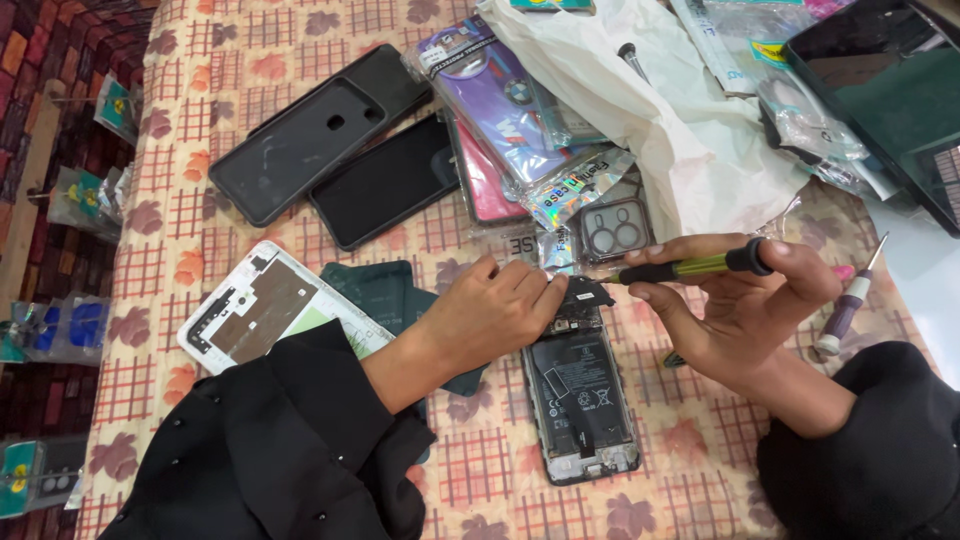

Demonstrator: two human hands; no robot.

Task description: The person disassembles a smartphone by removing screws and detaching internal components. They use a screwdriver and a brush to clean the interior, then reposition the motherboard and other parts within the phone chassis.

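The opened black smartphone with its back cover off and battery exposed (581,400) lay flat on the desk with the floral, red-checked cloth (200,230), near the bottom centre of the view, top end pointing away from the person.

The left hand (495,310) was closed on the phone's upper end, fingertips pinching a small black plastic cover plate (585,293) that was tilted up off the board. The right hand (745,300) was wrapped around a slim screwdriver with a yellow-green shaft grip and black end cap (690,267), thumb on the cap, tip aimed left at the plate. Whether the tip was seated in a screw could not be told.

Judged good practice for this step:
- The driver should be kept in line with the screw axis; it was held almost level, so slip risk was judged high.
- Cap pressure should be kept light, turning done with the fingertips.
- The plate should be lifted only once free, since a flex cable may sit beneath.
- The phone should be pinned flat.

Nearby: a white phone frame (265,310), a dark case (315,135), a second purple-handled screwdriver (848,305), and a white plastic bag (660,120).
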